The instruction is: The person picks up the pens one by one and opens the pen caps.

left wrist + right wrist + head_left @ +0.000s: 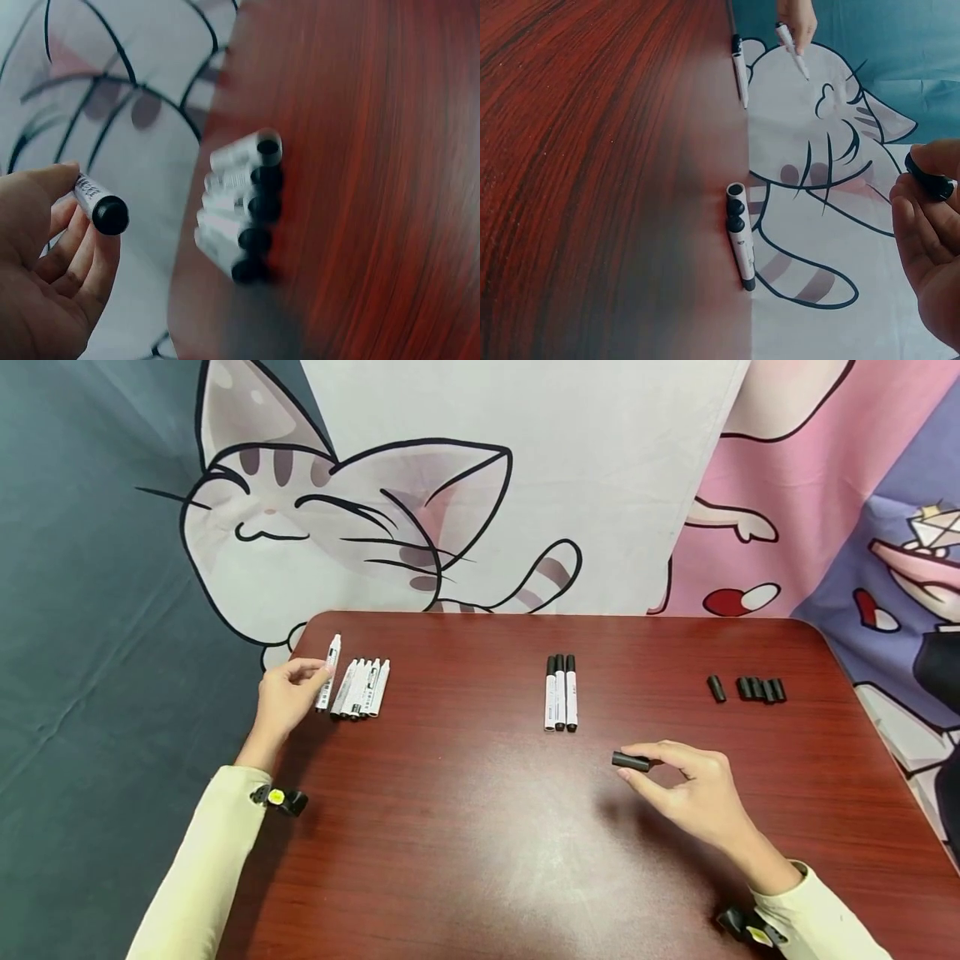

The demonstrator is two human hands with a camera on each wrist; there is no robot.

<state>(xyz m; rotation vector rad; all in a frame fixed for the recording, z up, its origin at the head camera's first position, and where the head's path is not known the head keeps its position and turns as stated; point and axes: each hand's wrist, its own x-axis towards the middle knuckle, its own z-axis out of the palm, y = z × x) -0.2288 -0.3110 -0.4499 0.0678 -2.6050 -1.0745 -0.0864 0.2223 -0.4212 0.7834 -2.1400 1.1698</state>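
Note:
In the head view, my left hand (291,695) pinches an uncapped white marker (327,672) between thumb and fingers, its tip end pointing away. The left wrist view shows that marker's black end (111,216) towards the camera. Right beside it on the table lies a row of several uncapped markers (362,688). My right hand (693,785) pinches a black marker cap (632,762) by thumb and fingertips, held above the table. In the right wrist view the same cap (928,180) sits between thumb and fingers. The cap and the held marker are far apart.
Three capped markers (560,693) lie side by side mid-table. Several black caps (762,690) form a row at the right, with a single cap (717,688) just left of them. The red-brown table (450,827) ends at a cartoon-printed cloth (480,485).

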